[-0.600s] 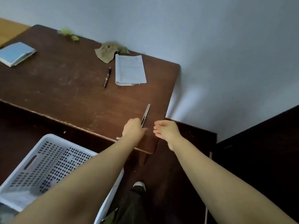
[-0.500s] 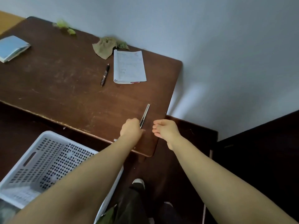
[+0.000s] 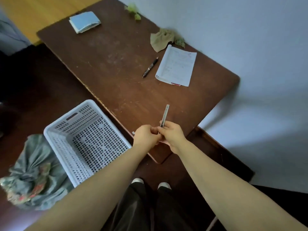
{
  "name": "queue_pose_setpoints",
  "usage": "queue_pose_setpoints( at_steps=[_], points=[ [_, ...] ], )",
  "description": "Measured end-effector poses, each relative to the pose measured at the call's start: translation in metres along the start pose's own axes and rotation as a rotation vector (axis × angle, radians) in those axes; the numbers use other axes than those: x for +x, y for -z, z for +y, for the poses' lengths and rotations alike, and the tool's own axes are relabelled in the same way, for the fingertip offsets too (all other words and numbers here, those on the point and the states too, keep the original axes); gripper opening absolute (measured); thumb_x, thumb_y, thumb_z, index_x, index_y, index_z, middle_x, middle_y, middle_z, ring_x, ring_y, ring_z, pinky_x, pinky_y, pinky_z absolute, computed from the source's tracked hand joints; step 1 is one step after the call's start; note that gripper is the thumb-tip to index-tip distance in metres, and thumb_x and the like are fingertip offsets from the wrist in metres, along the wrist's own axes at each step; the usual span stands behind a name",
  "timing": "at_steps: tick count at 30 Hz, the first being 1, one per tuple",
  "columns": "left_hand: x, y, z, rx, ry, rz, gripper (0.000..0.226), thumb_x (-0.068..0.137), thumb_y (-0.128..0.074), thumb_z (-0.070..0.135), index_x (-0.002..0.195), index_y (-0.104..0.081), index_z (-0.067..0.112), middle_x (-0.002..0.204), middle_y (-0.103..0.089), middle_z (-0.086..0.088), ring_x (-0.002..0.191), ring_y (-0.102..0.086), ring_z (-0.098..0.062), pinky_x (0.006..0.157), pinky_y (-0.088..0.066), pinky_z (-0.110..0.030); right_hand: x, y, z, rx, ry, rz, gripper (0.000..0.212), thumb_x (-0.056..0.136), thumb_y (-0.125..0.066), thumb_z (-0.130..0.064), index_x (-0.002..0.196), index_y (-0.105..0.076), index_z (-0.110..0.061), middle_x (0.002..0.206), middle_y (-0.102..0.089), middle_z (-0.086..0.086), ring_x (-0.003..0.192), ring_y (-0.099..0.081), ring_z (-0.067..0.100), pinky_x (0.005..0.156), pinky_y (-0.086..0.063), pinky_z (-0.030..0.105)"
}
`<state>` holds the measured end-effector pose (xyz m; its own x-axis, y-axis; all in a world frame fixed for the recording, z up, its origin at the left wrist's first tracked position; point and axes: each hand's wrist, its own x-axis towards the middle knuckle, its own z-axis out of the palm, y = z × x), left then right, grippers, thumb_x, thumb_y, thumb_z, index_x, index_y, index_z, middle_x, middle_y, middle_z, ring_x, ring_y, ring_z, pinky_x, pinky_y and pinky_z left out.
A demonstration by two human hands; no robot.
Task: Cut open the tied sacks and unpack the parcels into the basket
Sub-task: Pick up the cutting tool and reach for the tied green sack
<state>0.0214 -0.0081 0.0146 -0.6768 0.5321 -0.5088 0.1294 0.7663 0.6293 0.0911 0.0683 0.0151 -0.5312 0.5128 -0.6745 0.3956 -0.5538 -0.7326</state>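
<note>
A slim metal utility knife (image 3: pixel 165 115) points up and away over the near corner of the brown table (image 3: pixel 116 67). My right hand (image 3: pixel 172 135) grips its lower end. My left hand (image 3: pixel 145 136) is closed and pressed against the right one at the knife's base. A white perforated plastic basket (image 3: pixel 83 140) stands on the floor to the left of my arms. A grey tied sack (image 3: pixel 31 174) with red print lies on the floor at the basket's left side.
On the table lie a black pen (image 3: pixel 150 67), a white notepad (image 3: pixel 176 67), a blue booklet (image 3: pixel 85 21), a crumpled brown cloth (image 3: pixel 160 39) and green scraps (image 3: pixel 133 10). A pale wall runs behind and to the right. My feet (image 3: pixel 150 182) stand below the table corner.
The knife has passed from lying by my left hand into my right hand's grip, and both hands have come together. The view has swung left, showing the sack.
</note>
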Motion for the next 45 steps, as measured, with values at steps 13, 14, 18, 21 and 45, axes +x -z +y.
queue_pose_setpoints(
  at_steps=[13, 14, 18, 21, 45],
  points=[
    [-0.107, 0.133, -0.149, -0.184, 0.264, 0.382, 0.012, 0.087, -0.062, 0.025, 0.083, -0.067, 0.014, 0.077, -0.067, -0.005, 0.069, -0.062, -0.019, 0.073, -0.058, -0.037, -0.048, -0.152, 0.031, -0.299, 0.037, -0.406, 0.02, 0.097, -0.045, 0.001, 0.11, -0.059, -0.003, 0.096, -0.063, 0.011, 0.073, -0.062, 0.013, 0.053, -0.047, 0.021],
    [-0.119, 0.145, -0.168, -0.189, 0.287, 0.4, 0.013, 0.087, -0.061, 0.024, 0.084, -0.067, 0.013, 0.078, -0.068, -0.007, 0.07, -0.063, -0.022, 0.072, -0.057, -0.037, -0.055, -0.171, 0.04, -0.305, 0.017, -0.434, 0.027, 0.098, -0.044, 0.002, 0.123, -0.055, 0.001, 0.094, -0.064, 0.009, 0.071, -0.061, 0.011, 0.051, -0.045, 0.02],
    [-0.175, 0.19, -0.262, -0.186, 0.355, 0.459, 0.012, 0.085, -0.058, 0.017, 0.074, -0.054, 0.014, 0.071, -0.054, -0.009, 0.063, -0.05, -0.021, 0.061, -0.042, -0.029, -0.095, -0.253, 0.089, -0.279, -0.05, -0.492, 0.039, 0.097, -0.04, 0.007, 0.137, -0.04, 0.005, 0.086, -0.063, 0.009, 0.065, -0.052, 0.011, 0.052, -0.039, 0.021],
    [-0.22, 0.223, -0.337, -0.202, 0.414, 0.514, 0.011, 0.082, -0.056, 0.017, 0.071, -0.055, 0.015, 0.067, -0.051, -0.005, 0.063, -0.048, -0.018, 0.061, -0.038, -0.028, -0.132, -0.315, 0.132, -0.253, -0.1, -0.507, 0.046, 0.096, -0.038, 0.01, 0.141, -0.032, 0.006, 0.084, -0.061, 0.012, 0.064, -0.049, 0.013, 0.052, -0.038, 0.021],
    [-0.18, 0.39, -0.53, -0.17, 0.502, 0.406, 0.013, 0.082, -0.052, 0.009, 0.073, -0.06, 0.014, 0.07, -0.057, -0.008, 0.066, -0.052, -0.022, 0.062, -0.046, -0.032, -0.12, -0.538, 0.206, -0.176, -0.228, -0.393, 0.033, 0.096, -0.038, 0.011, 0.129, -0.038, 0.02, 0.079, -0.057, 0.015, 0.064, -0.049, 0.016, 0.048, -0.044, 0.016]
  ],
)
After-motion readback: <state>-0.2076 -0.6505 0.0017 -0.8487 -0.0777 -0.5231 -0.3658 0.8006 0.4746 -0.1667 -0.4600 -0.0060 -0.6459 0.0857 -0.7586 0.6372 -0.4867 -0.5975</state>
